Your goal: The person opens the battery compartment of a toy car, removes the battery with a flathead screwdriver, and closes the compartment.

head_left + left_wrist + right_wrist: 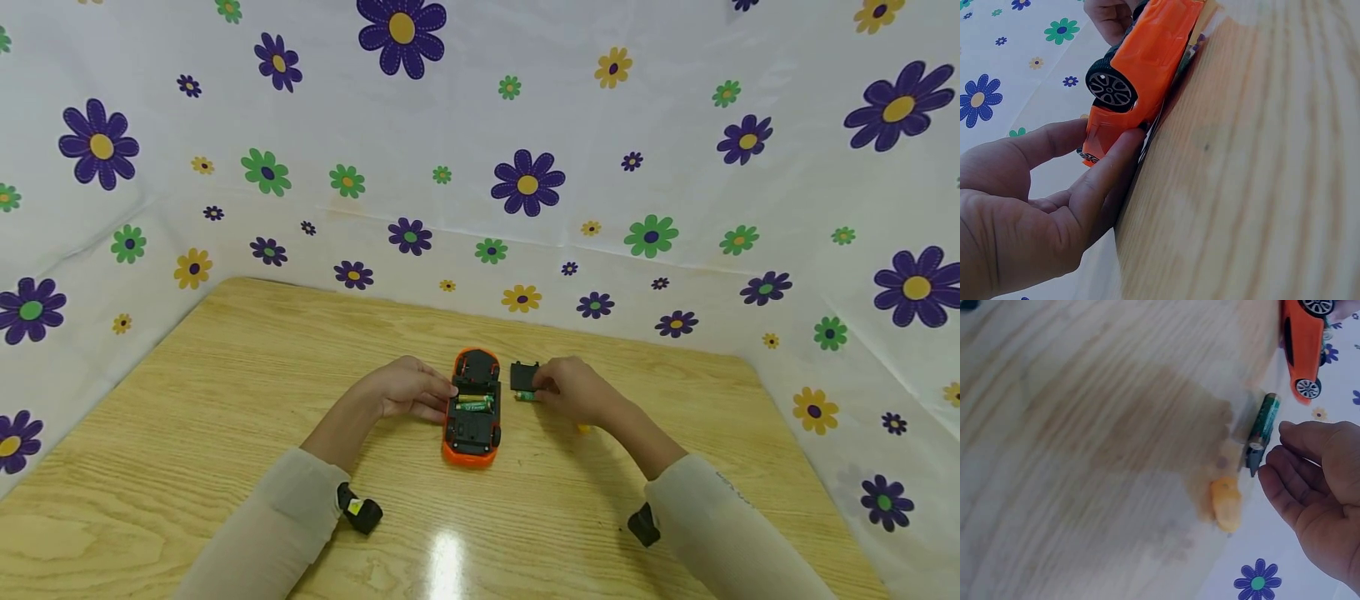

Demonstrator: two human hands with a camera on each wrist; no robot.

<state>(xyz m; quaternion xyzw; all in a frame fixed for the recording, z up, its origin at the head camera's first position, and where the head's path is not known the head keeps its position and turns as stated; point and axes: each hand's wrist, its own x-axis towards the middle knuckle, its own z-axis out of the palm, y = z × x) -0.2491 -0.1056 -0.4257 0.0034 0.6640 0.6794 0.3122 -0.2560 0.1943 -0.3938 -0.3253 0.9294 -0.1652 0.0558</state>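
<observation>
Steadiness seems why my left hand (405, 389) pinches an upturned orange plastic car (472, 432); a green cylindrical battery (1265, 419) lies beside my loosely spread right hand (576, 390).

Looking like smooth, glossy plastic on the orange toy car (1154, 53) and matt plastic on the black cover (522, 377). Showing glossy wood grain on the tabletop (405, 533). Looking like matt cloth on the sleeves (255, 525). Creasing across the smooth backdrop (450, 117).
</observation>
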